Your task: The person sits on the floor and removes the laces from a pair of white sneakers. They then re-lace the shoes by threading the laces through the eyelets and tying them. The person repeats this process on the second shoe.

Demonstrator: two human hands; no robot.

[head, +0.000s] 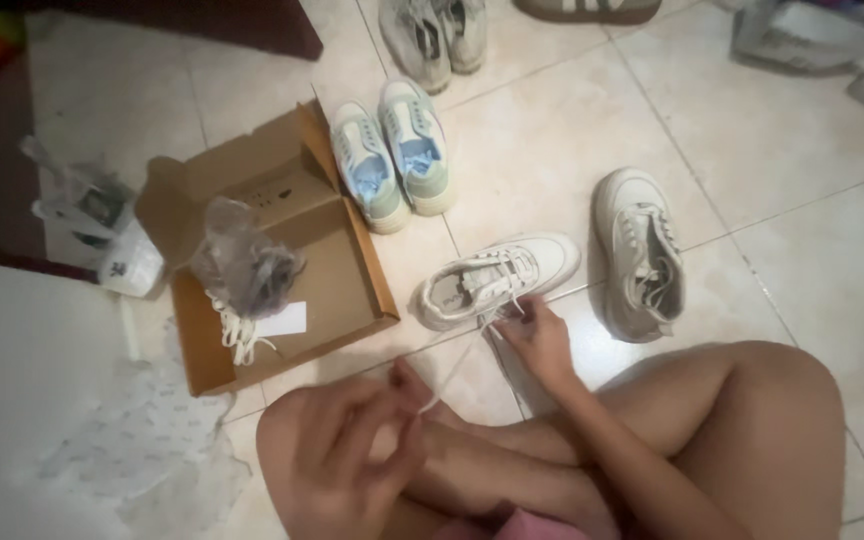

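My right hand (540, 338) pinches the white lace (462, 362) at the cream sneaker (497, 278) lying mid-frame on the tiled floor (812, 250). My left hand (357, 440), blurred at lower centre, has its grip clenched on the lace's other end. An open cardboard box (342, 290) sits left.

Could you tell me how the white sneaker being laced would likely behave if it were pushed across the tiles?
The white sneaker lies on smooth tile floor, so it would probably slide easily. Its flat sole suggests it won't roll. The loose lace looks floppy and would likely trail.
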